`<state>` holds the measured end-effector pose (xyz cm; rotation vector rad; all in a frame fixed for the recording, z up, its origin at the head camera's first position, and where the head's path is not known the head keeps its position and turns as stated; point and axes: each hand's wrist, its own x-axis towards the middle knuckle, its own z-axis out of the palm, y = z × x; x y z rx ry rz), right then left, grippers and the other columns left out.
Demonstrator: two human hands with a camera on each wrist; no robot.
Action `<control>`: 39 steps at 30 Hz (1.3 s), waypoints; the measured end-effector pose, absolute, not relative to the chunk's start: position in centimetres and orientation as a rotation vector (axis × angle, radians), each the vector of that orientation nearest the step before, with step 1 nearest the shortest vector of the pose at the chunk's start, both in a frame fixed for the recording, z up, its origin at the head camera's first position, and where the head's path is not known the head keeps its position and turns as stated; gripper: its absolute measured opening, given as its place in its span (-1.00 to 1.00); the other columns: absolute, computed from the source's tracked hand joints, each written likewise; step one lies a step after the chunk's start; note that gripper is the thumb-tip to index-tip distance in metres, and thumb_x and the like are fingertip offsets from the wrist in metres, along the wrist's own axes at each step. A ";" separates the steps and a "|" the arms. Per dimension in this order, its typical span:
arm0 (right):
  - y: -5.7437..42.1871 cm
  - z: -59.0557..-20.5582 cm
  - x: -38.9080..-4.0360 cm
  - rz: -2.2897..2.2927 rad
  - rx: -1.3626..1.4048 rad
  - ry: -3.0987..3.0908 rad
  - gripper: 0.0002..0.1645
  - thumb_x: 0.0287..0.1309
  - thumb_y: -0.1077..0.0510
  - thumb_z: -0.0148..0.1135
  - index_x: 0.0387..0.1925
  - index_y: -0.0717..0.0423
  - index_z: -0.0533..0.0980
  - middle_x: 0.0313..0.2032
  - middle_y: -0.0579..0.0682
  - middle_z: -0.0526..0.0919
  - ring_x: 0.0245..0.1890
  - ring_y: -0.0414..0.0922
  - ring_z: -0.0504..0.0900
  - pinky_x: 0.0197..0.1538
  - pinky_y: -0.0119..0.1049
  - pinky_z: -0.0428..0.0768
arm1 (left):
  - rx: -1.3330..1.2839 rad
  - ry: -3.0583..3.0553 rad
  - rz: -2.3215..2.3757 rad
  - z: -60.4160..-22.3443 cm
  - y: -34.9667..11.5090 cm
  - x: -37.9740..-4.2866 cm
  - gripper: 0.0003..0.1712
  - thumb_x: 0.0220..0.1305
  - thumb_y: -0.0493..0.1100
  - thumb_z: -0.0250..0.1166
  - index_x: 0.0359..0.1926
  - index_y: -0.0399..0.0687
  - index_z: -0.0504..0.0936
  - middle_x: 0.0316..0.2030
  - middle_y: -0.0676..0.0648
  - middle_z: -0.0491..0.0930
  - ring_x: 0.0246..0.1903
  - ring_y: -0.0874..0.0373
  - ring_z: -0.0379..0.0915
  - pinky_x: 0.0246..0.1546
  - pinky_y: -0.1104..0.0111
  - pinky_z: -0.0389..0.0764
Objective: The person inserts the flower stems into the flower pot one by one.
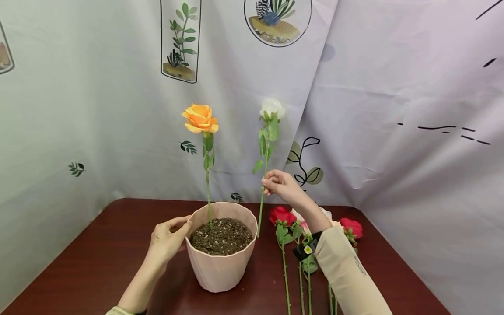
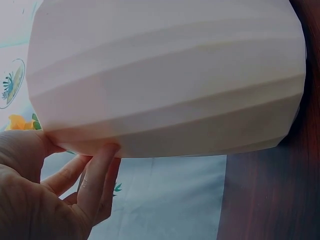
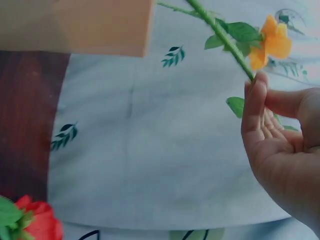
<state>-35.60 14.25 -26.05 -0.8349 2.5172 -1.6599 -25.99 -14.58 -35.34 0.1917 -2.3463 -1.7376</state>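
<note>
A pale pink flowerpot [image 1: 220, 271] with faceted sides stands on the table, filled with dark soil [image 1: 224, 236]. An orange rose [image 1: 201, 119] rises upright from the soil near the pot's left side. My left hand [image 1: 167, 238] grips the pot at its left rim; in the left wrist view its fingers [image 2: 100, 175] lie against the outer wall. With thumb and fingertips, my right hand [image 1: 283, 188] pinches the green stem of a white rose [image 1: 272, 108]. That rose is nearly upright, its stem's lower end overlapping the pot's right rim in the head view.
Several more roses lie on the dark red table [image 1: 130, 245] to the pot's right, including a red rose [image 1: 281, 215] and another red bloom [image 1: 351, 228], partly under my right forearm. A printed white cloth [image 1: 130, 131] hangs behind the table.
</note>
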 end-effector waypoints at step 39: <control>5.6 -31.2 -37.9 -1.406 -1.255 2.919 -0.86 0.26 0.17 0.12 -0.26 0.19 0.44 -0.43 0.02 0.65 -0.49 -0.19 0.64 -0.50 -0.52 0.53 | 0.188 -2.329 -1.762 -35.2 -14.6 -25.9 -0.60 0.24 -0.12 0.21 0.07 -0.20 0.57 -0.20 -0.22 0.60 -0.33 0.16 0.54 -0.42 0.31 0.70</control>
